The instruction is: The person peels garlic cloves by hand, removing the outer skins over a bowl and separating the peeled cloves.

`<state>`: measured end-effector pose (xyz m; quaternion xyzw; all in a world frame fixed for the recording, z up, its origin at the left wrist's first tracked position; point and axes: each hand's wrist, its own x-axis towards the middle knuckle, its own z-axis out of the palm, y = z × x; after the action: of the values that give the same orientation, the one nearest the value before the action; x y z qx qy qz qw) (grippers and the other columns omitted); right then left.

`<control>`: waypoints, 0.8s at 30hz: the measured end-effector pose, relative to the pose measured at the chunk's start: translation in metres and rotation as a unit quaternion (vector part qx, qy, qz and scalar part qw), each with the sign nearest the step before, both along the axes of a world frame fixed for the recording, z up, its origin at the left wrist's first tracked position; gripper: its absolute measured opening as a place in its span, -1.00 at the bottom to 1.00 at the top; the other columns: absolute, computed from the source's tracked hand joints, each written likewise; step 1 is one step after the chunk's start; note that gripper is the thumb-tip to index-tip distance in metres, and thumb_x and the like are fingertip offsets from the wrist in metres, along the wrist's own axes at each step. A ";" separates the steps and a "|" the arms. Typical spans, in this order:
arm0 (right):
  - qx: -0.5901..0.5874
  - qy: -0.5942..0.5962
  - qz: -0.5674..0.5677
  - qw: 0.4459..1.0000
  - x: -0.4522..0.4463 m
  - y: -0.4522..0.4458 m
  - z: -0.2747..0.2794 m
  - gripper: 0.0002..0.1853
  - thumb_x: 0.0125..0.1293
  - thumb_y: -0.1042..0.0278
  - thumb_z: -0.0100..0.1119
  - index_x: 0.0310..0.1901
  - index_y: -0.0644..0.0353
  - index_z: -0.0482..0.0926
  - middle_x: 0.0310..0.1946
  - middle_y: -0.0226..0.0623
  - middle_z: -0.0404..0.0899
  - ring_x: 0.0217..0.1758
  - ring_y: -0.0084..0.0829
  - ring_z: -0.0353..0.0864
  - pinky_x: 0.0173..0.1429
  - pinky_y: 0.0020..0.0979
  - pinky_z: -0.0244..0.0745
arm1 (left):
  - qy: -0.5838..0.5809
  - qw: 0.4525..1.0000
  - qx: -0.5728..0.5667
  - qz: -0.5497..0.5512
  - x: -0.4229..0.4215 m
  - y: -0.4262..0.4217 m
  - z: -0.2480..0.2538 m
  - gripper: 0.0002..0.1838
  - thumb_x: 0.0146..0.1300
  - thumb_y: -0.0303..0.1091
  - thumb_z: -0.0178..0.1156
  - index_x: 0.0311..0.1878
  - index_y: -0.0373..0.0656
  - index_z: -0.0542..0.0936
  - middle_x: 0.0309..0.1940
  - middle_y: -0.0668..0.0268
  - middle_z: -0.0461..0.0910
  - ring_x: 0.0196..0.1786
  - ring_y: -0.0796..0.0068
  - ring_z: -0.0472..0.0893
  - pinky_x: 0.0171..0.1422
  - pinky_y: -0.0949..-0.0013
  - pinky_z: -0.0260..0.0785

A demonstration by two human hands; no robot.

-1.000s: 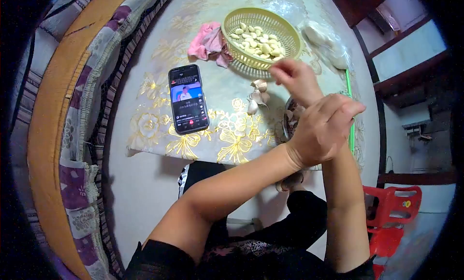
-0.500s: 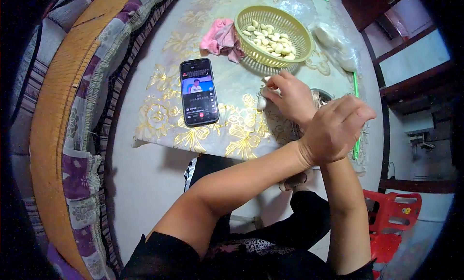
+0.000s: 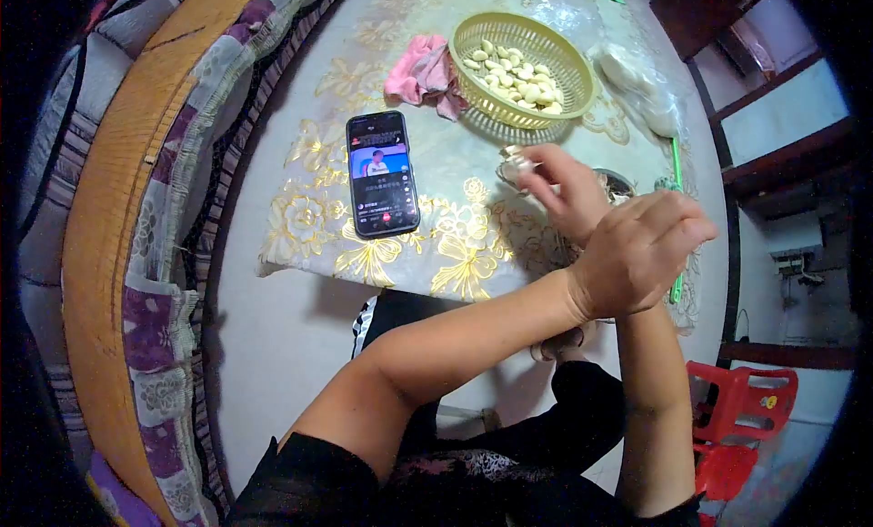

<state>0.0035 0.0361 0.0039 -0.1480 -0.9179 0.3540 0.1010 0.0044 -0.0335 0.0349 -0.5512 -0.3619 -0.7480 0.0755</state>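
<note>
Half a second ago the garlic lay strung out by my fingertips; now my right hand pinches it, one clump, at one o'clock. My left hand, at three, crosses over that wrist, fingers bent; whether they grip anything I can't tell. One phone lies at eleven, one basket at one, one pink cloth at twelve.

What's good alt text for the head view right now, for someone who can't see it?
The right hand holds unpeeled garlic over a floral tablecloth, with the left hand crossed in front of its wrist. Beyond sits a yellow-green plastic basket of peeled garlic cloves; a lit smartphone lies to the left.
</note>
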 end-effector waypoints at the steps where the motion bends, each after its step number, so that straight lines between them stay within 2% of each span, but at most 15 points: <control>1: -0.088 0.043 -0.038 0.994 0.006 -0.002 0.006 -0.75 0.35 0.30 0.11 -0.02 0.22 0.46 -0.14 -0.23 0.58 -0.18 -0.44 0.63 -0.10 -0.44 0.50 | 0.006 1.000 0.003 0.011 -0.001 0.002 -0.002 -0.60 -0.04 -0.52 0.12 -0.04 -0.22 0.49 -0.21 0.15 0.48 -0.13 0.11 0.51 -0.02 0.16 0.40; 3: -0.252 0.133 -0.120 0.951 0.023 -0.004 0.018 -0.75 0.39 0.28 0.07 -0.01 0.23 0.45 -0.11 -0.24 0.58 -0.16 -0.45 0.63 -0.04 -0.46 0.50 | 0.009 0.999 0.002 0.036 0.000 0.006 -0.001 -0.63 -0.01 -0.53 0.10 -0.05 -0.23 0.49 -0.21 0.15 0.47 -0.13 0.10 0.50 -0.02 0.16 0.38; 4: -0.316 0.145 -0.208 0.914 0.030 -0.005 0.022 -0.73 0.42 0.27 0.01 0.03 0.23 0.43 -0.09 -0.25 0.56 -0.16 -0.43 0.63 0.03 -0.45 0.50 | 0.005 0.999 -0.001 0.050 -0.003 0.004 0.001 -0.66 0.02 -0.54 0.09 -0.06 -0.23 0.48 -0.21 0.15 0.46 -0.15 0.09 0.50 -0.03 0.16 0.36; 5: -0.475 0.216 -0.121 0.844 0.052 0.010 0.019 -0.69 0.41 0.27 0.02 0.05 0.29 0.41 -0.08 -0.28 0.53 -0.05 -0.43 0.57 0.08 -0.47 0.46 | 0.002 0.998 -0.003 0.063 -0.006 0.003 0.003 -0.69 0.05 -0.54 0.07 -0.07 -0.24 0.47 -0.22 0.14 0.45 -0.16 0.08 0.49 -0.04 0.16 0.35; 7: -0.278 0.273 -0.100 0.916 0.080 0.016 0.026 -0.66 0.41 0.28 0.01 0.09 0.32 0.39 -0.03 -0.24 0.52 -0.03 -0.47 0.56 0.08 -0.48 0.46 | -0.068 0.995 -0.062 0.029 -0.009 0.003 0.001 -0.75 0.23 -0.53 0.02 -0.02 -0.28 0.48 -0.13 0.18 0.47 -0.07 0.34 0.50 0.06 0.34 0.35; 9: -0.367 0.299 -0.159 0.866 0.096 0.005 0.044 -0.68 0.44 0.31 -0.05 0.11 0.32 0.37 -0.07 -0.20 0.54 0.00 -0.45 0.56 0.07 -0.45 0.51 | -0.188 0.976 -0.105 -0.023 -0.005 0.005 0.000 -0.77 0.32 -0.50 -0.02 0.02 -0.28 0.44 -0.10 0.23 0.46 -0.05 0.48 0.47 0.08 0.42 0.34; 11: -0.397 0.309 -0.156 0.850 0.112 0.002 0.048 -0.67 0.43 0.31 -0.04 0.12 0.33 0.36 -0.06 -0.18 0.53 -0.01 -0.40 0.59 0.06 -0.41 0.53 | -0.220 0.964 -0.138 -0.057 -0.007 0.010 -0.014 -0.76 0.34 -0.49 -0.03 0.05 -0.28 0.41 -0.09 0.26 0.45 -0.03 0.52 0.46 0.11 0.45 0.33; 13: -0.426 0.361 -0.111 0.822 0.122 -0.002 0.047 -0.68 0.40 0.38 0.01 0.11 0.34 0.37 -0.06 -0.16 0.54 -0.02 -0.38 0.60 0.07 -0.36 0.54 | -0.185 0.971 -0.145 -0.041 -0.004 0.013 -0.016 -0.76 0.35 -0.49 -0.05 0.06 -0.28 0.41 -0.09 0.27 0.45 -0.03 0.51 0.46 0.11 0.45 0.33; 17: -0.395 0.352 -0.064 0.846 0.135 -0.004 0.056 -0.68 0.25 0.50 0.14 0.05 0.32 0.47 -0.05 -0.24 0.52 0.04 -0.40 0.54 0.19 -0.37 0.42 | -0.143 0.971 -0.189 -0.036 0.006 0.010 -0.017 -0.78 0.36 -0.46 -0.05 0.02 -0.28 0.42 -0.10 0.28 0.44 -0.06 0.53 0.44 0.10 0.46 0.30; 19: -0.363 0.363 -0.036 0.858 0.138 -0.004 0.057 -0.66 0.20 0.51 0.18 0.03 0.30 0.50 -0.05 -0.25 0.52 0.07 -0.39 0.51 0.22 -0.38 0.36 | -0.127 0.975 -0.178 -0.041 0.009 0.012 -0.017 -0.80 0.31 -0.49 -0.02 -0.03 -0.28 0.46 -0.14 0.25 0.44 -0.11 0.48 0.45 0.01 0.45 0.33; 20: -0.377 0.371 -0.011 0.849 0.137 -0.008 0.058 -0.65 0.14 0.48 0.23 0.00 0.29 0.53 -0.05 -0.25 0.50 0.10 -0.40 0.46 0.21 -0.37 0.33 | -0.121 0.977 -0.173 -0.041 0.010 0.012 -0.017 -0.81 0.28 -0.51 0.00 -0.06 -0.28 0.47 -0.16 0.24 0.44 -0.14 0.46 0.46 -0.04 0.44 0.34; 21: -0.350 0.332 0.041 0.875 0.140 -0.009 0.061 -0.65 0.11 0.46 0.26 -0.02 0.30 0.55 -0.07 -0.25 0.53 0.08 -0.38 0.49 0.19 -0.37 0.35 | -0.118 0.978 -0.168 -0.038 0.011 0.011 -0.018 -0.82 0.26 -0.52 0.02 -0.09 -0.28 0.49 -0.19 0.22 0.44 -0.16 0.43 0.47 -0.09 0.44 0.36; 22: -0.380 0.301 0.073 0.872 0.141 -0.019 0.065 -0.66 0.09 0.45 0.28 -0.06 0.30 0.56 -0.09 -0.23 0.55 0.06 -0.36 0.50 0.18 -0.37 0.35 | -0.069 0.978 -0.196 0.014 0.010 0.012 -0.022 -0.82 0.26 -0.50 0.02 -0.09 -0.26 0.50 -0.18 0.22 0.45 -0.17 0.40 0.47 -0.09 0.42 0.36; 23: -0.420 0.296 0.105 0.851 0.138 -0.034 0.070 -0.68 0.08 0.46 0.29 -0.11 0.35 0.56 -0.12 -0.14 0.55 -0.04 -0.30 0.53 0.08 -0.33 0.41 | -0.123 0.976 -0.181 0.012 0.020 0.017 -0.027 -0.83 0.24 -0.51 0.03 -0.12 -0.25 0.50 -0.22 0.18 0.46 -0.18 0.31 0.48 -0.08 0.38 0.36; 24: -0.460 0.288 0.135 0.829 0.135 -0.049 0.074 -0.70 0.06 0.46 0.31 -0.16 0.40 0.57 -0.15 -0.04 0.54 -0.15 -0.25 0.57 -0.02 -0.29 0.47 | -0.113 0.979 -0.169 -0.001 0.021 0.019 -0.029 -0.84 0.21 -0.53 0.03 -0.14 -0.25 0.51 -0.24 0.16 0.46 -0.17 0.27 0.49 -0.07 0.34 0.36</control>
<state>0.1389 -0.0126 0.0781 0.0570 -0.5886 0.7723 0.2321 0.0255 -0.0148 0.0061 -0.4686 -0.4885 -0.7336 -0.0603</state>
